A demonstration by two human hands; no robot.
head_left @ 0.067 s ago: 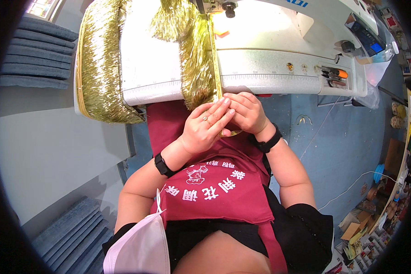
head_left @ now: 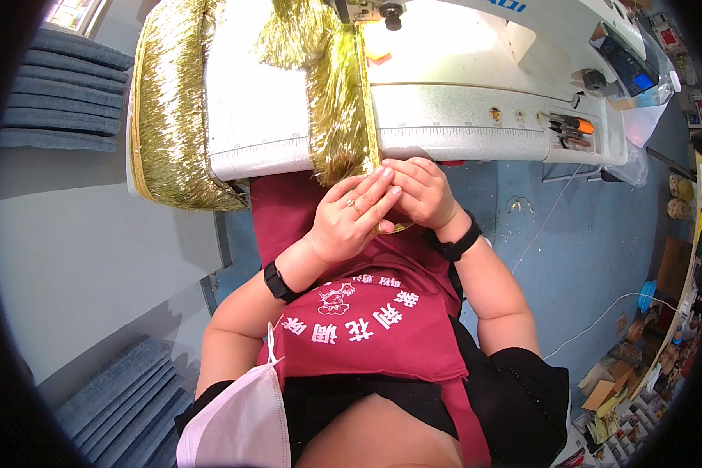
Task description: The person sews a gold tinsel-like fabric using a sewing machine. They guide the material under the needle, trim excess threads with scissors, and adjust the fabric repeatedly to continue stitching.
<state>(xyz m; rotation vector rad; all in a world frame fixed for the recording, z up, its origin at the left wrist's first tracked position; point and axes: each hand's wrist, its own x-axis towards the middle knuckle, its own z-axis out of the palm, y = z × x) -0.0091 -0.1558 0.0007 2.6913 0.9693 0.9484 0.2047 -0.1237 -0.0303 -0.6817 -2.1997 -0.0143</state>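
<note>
Fringe, gold and shaggy, lies across the sewing bed, its edge tape running down to both hands! Left hand has its fingers nearly straight and close together, tips meeting the curled fingers of the right hand. Looks like lining up the tape; next move likely calls for an even, straight edge. Who's pinching what? Can't tell, thumbs mostly covered. Machine head is cut off above, needle out of sight.
</note>
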